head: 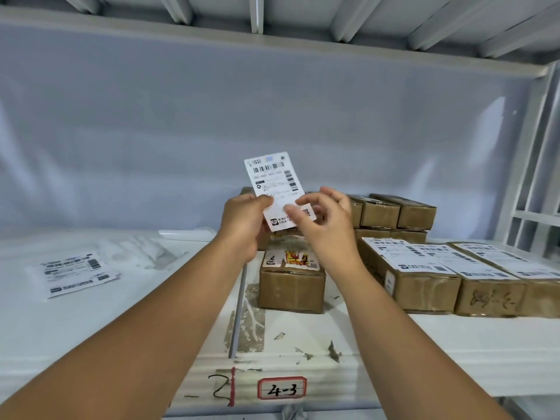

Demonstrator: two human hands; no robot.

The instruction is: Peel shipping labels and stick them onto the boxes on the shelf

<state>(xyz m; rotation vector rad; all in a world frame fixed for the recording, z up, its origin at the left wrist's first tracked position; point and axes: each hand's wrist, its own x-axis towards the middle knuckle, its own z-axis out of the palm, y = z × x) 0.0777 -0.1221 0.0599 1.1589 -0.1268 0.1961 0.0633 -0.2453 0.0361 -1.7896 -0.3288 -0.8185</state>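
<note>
Both hands hold one shipping label (pixel 277 189) upright above the shelf (pixel 454 344): the left hand (pixel 245 222) has its grip pinched on the label's lower left edge, the right hand (pixel 324 219) pinches the lower right part between thumb and forefinger, other fingers loosely spread. Just below sits a small brown box (pixel 292 283) with a torn old sticker on top. Right of it, labelled boxes (pixel 454 277) stand in a row, plain boxes (pixel 397 213) stacked behind. More loose labels (pixel 75 272) lie far left on the shelf
</note>
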